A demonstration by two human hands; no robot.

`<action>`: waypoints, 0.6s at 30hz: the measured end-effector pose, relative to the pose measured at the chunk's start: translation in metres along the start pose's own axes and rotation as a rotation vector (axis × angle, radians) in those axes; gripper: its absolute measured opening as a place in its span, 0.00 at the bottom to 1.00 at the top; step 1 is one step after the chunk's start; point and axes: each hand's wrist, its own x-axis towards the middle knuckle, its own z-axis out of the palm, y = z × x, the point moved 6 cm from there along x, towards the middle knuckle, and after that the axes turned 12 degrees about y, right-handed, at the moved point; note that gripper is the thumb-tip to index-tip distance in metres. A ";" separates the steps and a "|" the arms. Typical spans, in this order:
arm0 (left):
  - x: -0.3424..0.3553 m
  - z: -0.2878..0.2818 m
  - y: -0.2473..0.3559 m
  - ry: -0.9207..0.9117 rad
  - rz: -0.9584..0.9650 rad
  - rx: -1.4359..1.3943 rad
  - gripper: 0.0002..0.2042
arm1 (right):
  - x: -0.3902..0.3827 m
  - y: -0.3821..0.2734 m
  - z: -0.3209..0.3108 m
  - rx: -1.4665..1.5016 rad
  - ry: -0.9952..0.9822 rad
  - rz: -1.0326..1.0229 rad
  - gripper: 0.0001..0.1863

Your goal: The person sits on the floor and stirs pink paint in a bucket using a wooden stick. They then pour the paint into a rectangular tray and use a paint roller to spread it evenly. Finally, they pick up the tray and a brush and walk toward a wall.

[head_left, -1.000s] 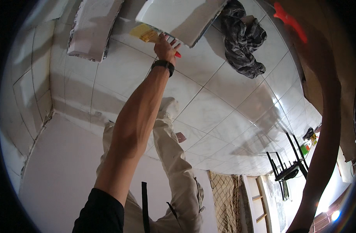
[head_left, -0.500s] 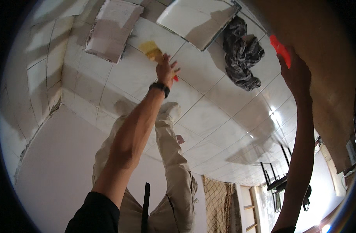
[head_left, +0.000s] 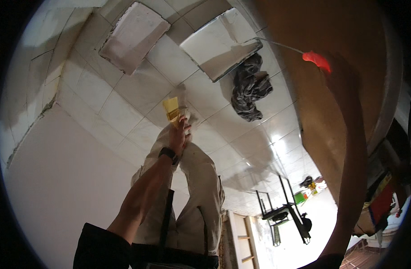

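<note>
My left hand, a dark watch on its wrist, is closed round a broad, flat yellow tool that looks like a paintbrush or scraper. It hovers over my knees, the yellow end pointing away from me. Out to the right, my right hand grips the bright red handle of a tool with a thin metal rod, like a paint roller frame. The rod runs left toward the corner of a white paint tray. Whatever the rod's far end carries cannot be made out.
A second, paint-crusted tray lies left of the white one on the tiled floor. A crumpled dark cloth or bag lies beside the white tray. A large brown surface rises at right. Black chair-like furniture stands farther off.
My left hand has drawn back toward my knees with the yellow tool. My right hand has shifted slightly, and its tool's rod now shows. The view has turned, moving trays and cloth within it.
</note>
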 end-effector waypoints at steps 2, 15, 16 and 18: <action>-0.018 0.006 0.002 0.022 -0.021 0.052 0.29 | 0.034 0.012 0.015 0.022 -0.036 -0.056 0.17; -0.066 0.034 -0.036 0.147 -0.081 -0.141 0.32 | 0.146 -0.025 0.033 -0.480 -0.095 -0.352 0.14; -0.069 0.041 -0.039 0.144 -0.082 -0.160 0.31 | 0.145 -0.025 0.031 -0.514 -0.109 -0.350 0.16; -0.077 0.054 -0.045 0.140 -0.088 -0.193 0.30 | 0.142 -0.025 0.026 -0.575 -0.136 -0.344 0.20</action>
